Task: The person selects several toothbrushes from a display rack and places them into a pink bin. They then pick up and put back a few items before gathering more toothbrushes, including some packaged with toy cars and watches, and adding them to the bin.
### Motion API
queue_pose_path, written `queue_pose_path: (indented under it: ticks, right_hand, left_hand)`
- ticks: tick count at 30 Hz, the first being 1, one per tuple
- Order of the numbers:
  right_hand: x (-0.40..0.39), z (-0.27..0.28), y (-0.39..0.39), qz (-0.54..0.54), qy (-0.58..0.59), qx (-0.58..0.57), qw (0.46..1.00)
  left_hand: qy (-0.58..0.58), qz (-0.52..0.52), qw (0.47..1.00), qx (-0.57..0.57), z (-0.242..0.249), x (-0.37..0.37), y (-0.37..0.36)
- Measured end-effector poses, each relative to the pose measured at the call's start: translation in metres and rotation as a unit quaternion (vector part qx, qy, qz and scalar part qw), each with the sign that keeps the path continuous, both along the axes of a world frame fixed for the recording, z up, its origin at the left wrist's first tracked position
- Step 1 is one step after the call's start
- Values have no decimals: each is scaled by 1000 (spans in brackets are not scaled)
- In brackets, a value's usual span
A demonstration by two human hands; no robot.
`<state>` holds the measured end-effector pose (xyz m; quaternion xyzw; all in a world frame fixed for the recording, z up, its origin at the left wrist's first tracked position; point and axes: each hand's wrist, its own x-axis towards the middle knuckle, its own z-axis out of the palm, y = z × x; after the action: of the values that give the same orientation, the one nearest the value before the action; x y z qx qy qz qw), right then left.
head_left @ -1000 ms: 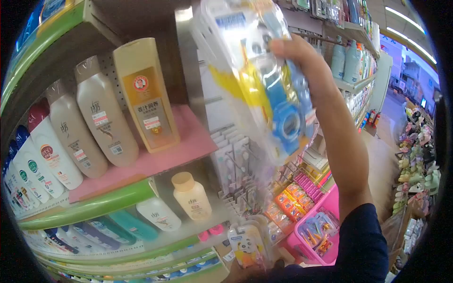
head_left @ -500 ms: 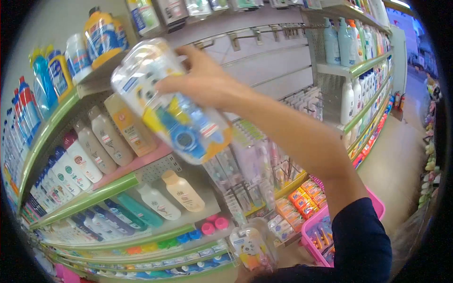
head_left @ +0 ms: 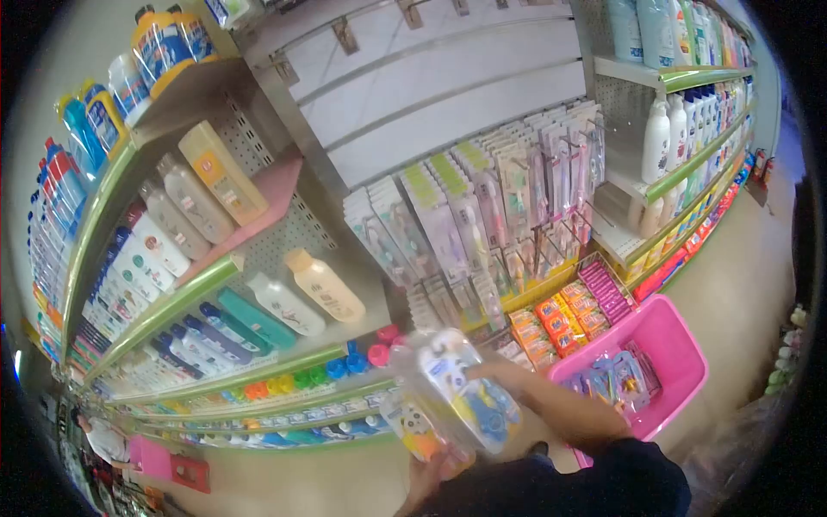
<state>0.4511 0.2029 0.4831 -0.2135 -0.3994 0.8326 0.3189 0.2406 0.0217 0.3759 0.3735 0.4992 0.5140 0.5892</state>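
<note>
The right hand [head_left: 498,372] is gripping the blue pack [head_left: 484,414], and the left hand [head_left: 425,481] is holding the orange pack [head_left: 419,433] just beside it, left of the basket [head_left: 679,366]. Seemingly the person is handling both packs together; the next move is probably requiring steady fingers on each

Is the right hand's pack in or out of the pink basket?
Out: the right hand holds the blister pack beside another pack in the left hand, apart from the pink basket.

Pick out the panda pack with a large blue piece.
The upper pack, held in the right hand; the lower pack, in the left hand, shows orange instead.
</note>
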Motion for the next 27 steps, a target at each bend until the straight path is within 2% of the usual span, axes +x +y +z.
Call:
queue_pose_path:
  ticks: [1,3,4,5,6,7,8,9,10,11,12,17,19,20,24,27]
  right_hand:
    - [6,-29,-15,-53,-46,-102,992]
    - [24,-71,-48,-110,-20,-253,961]
    - [28,-73,-65,-175,5,-263,949]
    - [36,-76,-83,-242,24,-272,931]
    - [48,-113,-95,-285,58,-220,931]
    - [53,-120,-104,-326,64,-250,909]
    - [53,-92,-115,-374,-6,-224,900]
    - [61,-114,-120,-342,96,-185,916]
    - [62,-121,-129,-333,131,-202,912]
    - [62,-115,-137,-329,103,-234,909]
    - [55,-117,-143,-347,109,-272,891]
    - [30,-114,-180,-422,25,-378,824]
    - [27,-126,-193,-416,35,-380,825]
    - [26,-135,-199,-425,43,-388,817]
    - [33,-132,-210,-441,90,-430,782]
    - [48,-144,-214,-439,133,-429,778]
  left_hand:
    - [14,14,1000,-9,8,4,6]
    - [45,33,998,-33,22,7,13]
    - [112,-46,992,-42,-3,-9,15]
    - [68,-114,991,-29,9,-8,18]
    - [20,-180,983,-24,34,-3,29]
    - [-35,-219,975,-15,43,4,35]
    - [-89,-258,962,-9,51,12,42]
    - [-148,-271,951,2,50,20,44]
    - [-47,-313,948,28,60,18,51]
    - [54,-357,930,63,66,12,52]
    - [106,-344,931,63,31,7,48]
    - [48,-400,913,-64,8,1,56]
    - [9,-413,903,-120,-13,2,58]
    - [50,-415,902,-106,-6,1,58]
    - [72,-388,914,-96,-6,16,51]
    - [109,-375,918,-60,-16,34,42]
